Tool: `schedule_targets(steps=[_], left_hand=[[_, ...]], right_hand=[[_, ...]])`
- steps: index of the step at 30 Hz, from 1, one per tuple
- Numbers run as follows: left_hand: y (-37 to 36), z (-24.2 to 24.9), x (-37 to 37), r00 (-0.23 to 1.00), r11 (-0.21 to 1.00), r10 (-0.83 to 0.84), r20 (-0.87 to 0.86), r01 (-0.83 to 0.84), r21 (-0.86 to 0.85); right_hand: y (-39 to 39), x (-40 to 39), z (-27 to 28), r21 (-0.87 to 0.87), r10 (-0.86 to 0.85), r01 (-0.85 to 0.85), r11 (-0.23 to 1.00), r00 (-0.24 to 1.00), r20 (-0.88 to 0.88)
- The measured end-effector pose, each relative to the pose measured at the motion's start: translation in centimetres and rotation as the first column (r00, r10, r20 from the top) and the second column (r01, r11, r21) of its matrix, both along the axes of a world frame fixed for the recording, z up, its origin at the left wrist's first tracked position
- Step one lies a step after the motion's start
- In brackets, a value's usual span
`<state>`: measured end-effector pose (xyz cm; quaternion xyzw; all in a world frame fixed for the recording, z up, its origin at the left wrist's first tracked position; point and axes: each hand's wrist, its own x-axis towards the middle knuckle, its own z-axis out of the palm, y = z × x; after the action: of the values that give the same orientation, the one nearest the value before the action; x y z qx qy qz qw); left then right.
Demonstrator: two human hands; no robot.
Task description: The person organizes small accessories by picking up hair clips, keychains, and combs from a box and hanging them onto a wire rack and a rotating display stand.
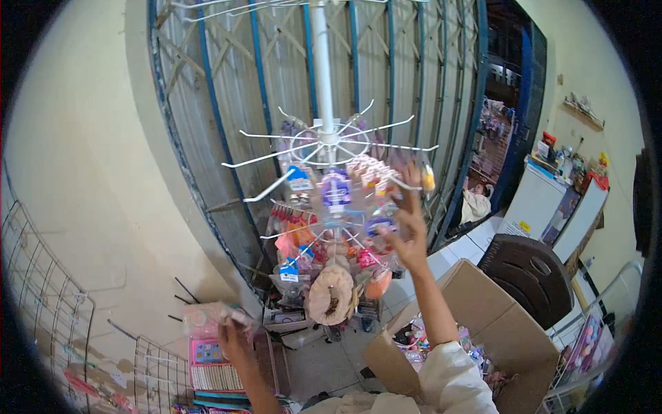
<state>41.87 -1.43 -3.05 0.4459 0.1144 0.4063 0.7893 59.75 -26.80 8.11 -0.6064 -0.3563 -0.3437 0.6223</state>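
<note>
A white revolving display rack [321,76] stands in front of me, its wire hooks hung with small packaged goods. My right hand [412,238] is raised at the rack's right side, fingers spread and slightly blurred. Beside its fingers hang a purple-labelled packet [381,226] and a row of white-and-orange carded packets [376,171]. Another purple card [336,190] hangs at the front, with a blue-and-white card [299,178] left of it. Low on the left, my left hand [236,345] is closed on a clear plastic packet [238,316] with pale contents, above stacked pink boxes [207,350].
A cardboard box [476,297] full of small colourful packets stands open at my right. Behind it are a dark brown plastic chair [527,276] and a white fridge [531,200]. A beige scrunchie [329,295] hangs low on the rack. Wire grids [48,297] lean at the left wall.
</note>
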Motion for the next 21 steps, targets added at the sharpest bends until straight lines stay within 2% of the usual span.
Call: schedule_targets(steps=[2,4,6,8,9,10,11,12,13,15,17,18,19,20,21], left_hand=[[1.4,-1.3,-0.3,0.999,0.999,0.031,0.035,-0.03,-0.031],[2.5,-2.5,-0.5,0.968,0.963,0.244,-0.058,-0.249,-0.101],[3.5,-4.0,-0.9,0.97,0.969,0.238,-0.054,-0.241,-0.059],[4.8,-6.8,-0.5,0.935,0.933,0.349,-0.062,-0.341,0.114],[4.4,-6.1,-0.5,0.937,0.935,0.343,-0.067,-0.334,0.117],[3.8,-4.9,-0.6,0.961,0.962,0.272,-0.056,-0.27,0.042],[3.2,-4.3,-0.6,0.979,0.979,0.202,-0.041,-0.203,-0.033],[3.0,-4.6,-0.5,0.979,0.98,0.197,-0.045,-0.198,-0.03],[2.9,-5.1,-0.4,0.969,0.971,0.24,-0.064,-0.24,0.006],[2.5,-4.9,-0.4,0.956,0.96,0.28,-0.085,-0.277,0.047],[1.9,-3.5,-0.6,0.981,0.979,0.185,-0.062,-0.189,-0.079],[2.2,-4.2,-0.5,0.981,0.979,0.181,-0.064,-0.186,-0.078],[2.7,-5.3,-0.4,0.965,0.97,0.241,-0.107,-0.238,0.043],[3.2,-6.3,-0.3,0.942,0.945,0.304,-0.141,-0.281,0.166],[2.8,-5.8,-0.3,0.943,0.946,0.301,-0.141,-0.277,0.167]], right_hand=[[0.7,0.2,-0.5,-0.265,0.024,-0.001,0.964,0.996,0.083],[1.9,-0.9,0.0,-0.317,0.028,0.009,0.948,0.993,0.112],[3.8,-1.7,0.1,-0.37,0.041,0.013,0.929,0.99,0.137],[5.9,-2.4,-0.3,-0.407,0.1,0.005,0.914,0.966,0.237],[6.7,-3.0,-0.7,-0.468,0.211,-0.098,0.878,0.958,0.196],[7.4,-3.8,-1.1,-0.523,0.318,-0.198,0.829,0.936,0.148],[8.0,-4.9,-1.5,-0.526,0.39,-0.246,0.814,0.903,0.181],[8.3,-6.2,-1.7,-0.53,0.458,-0.292,0.796,0.863,0.213],[8.0,-7.3,-2.0,-0.527,0.454,-0.291,0.798,0.866,0.21],[7.0,-8.9,-2.1,-0.567,0.651,-0.483,0.667,0.748,0.129],[5.2,-9.3,-1.0,-0.566,0.639,-0.466,0.68,0.755,0.146],[4.1,-9.2,-0.5,-0.568,0.63,-0.449,0.69,0.759,0.165],[3.0,-9.1,-0.2,-0.566,0.627,-0.448,0.692,0.761,0.164],[1.9,-8.9,0.1,-0.549,0.538,-0.379,0.745,0.828,0.159],[0.9,-8.7,0.4,-0.532,0.443,-0.305,0.79,0.884,0.15]])
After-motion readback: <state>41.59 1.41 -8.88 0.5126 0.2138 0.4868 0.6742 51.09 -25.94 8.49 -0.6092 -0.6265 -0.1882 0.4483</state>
